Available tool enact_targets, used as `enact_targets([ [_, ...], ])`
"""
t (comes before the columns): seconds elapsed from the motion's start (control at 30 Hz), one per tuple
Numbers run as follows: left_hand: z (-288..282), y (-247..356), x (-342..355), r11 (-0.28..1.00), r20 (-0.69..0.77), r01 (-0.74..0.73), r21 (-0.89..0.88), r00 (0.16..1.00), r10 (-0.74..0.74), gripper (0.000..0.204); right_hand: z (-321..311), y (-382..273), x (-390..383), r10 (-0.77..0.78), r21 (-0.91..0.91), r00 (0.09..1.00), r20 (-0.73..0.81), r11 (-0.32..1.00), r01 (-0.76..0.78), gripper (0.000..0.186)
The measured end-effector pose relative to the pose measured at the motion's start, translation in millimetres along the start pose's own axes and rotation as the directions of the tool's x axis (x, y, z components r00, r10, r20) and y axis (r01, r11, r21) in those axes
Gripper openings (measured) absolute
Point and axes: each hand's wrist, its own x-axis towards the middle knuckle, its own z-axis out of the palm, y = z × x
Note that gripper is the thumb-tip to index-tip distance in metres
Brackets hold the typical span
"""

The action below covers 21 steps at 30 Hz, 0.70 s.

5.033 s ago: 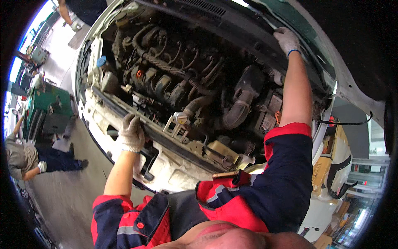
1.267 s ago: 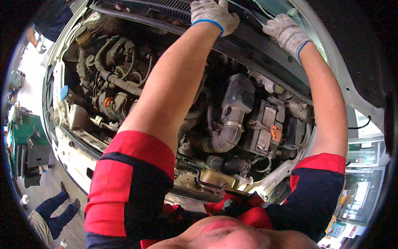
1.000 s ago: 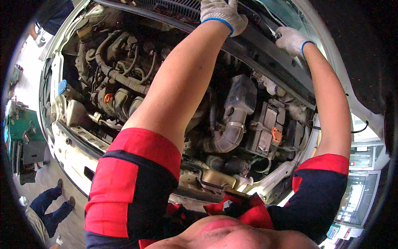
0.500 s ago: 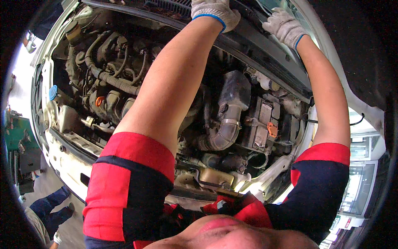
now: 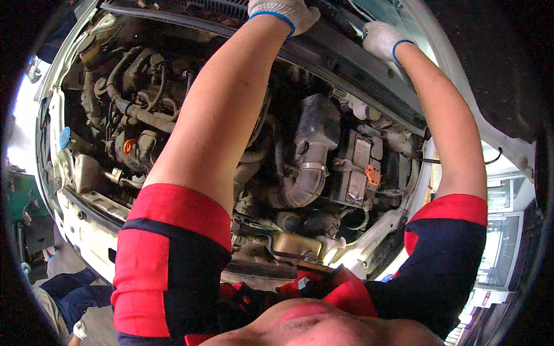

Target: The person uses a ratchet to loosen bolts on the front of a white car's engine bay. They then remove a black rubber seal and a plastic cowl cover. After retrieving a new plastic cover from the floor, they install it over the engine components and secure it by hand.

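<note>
My left hand, in a grey knit glove with a blue cuff, reaches over the black cowl trim at the top edge, its fingertips mostly hidden. My right hand, gloved likewise, is closed at the base of the windshield, on something slim I cannot make out. Beneath my forearms lies the open engine bay of a white car, with a ribbed hose, a black airbox, an elbow duct, a battery with an orange clip and a blue cap.
The raised hood spans the upper right. The white front body edge curves along the left. A co-worker in dark trousers and gloves is at lower left near a green cart; another person's dark clothing shows at upper left.
Five seconds ago my left hand was on the front rail; it now reaches to the rear cowl. Lately both hands shift slightly, my right fingers flexing, and the view moves across the bay.
</note>
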Motion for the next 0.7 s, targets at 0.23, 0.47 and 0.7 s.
enact_targets([
  [0.23, 10, -6, 0, 1.0, -0.069, -0.013, -0.017, 0.998, 0.012, 0.073, 5, -2, 10, -0.035, -0.213, 0.987, 0.156, 0.975, 0.068, 0.029],
  [0.47, 12, -9, 0, 0.996, -0.094, -0.042, -0.075, 0.995, 0.035, 0.072, -15, -10, 1, -0.49, -0.588, 0.872, -0.001, 0.706, 0.395, 0.026],
  [0.7, 16, -13, 1, 0.997, -0.1, -0.048, -0.068, 0.994, 0.041, 0.07, -6, -13, -8, 0.016, -0.158, 0.998, 0.054, 0.987, -0.007, 0.017],
])
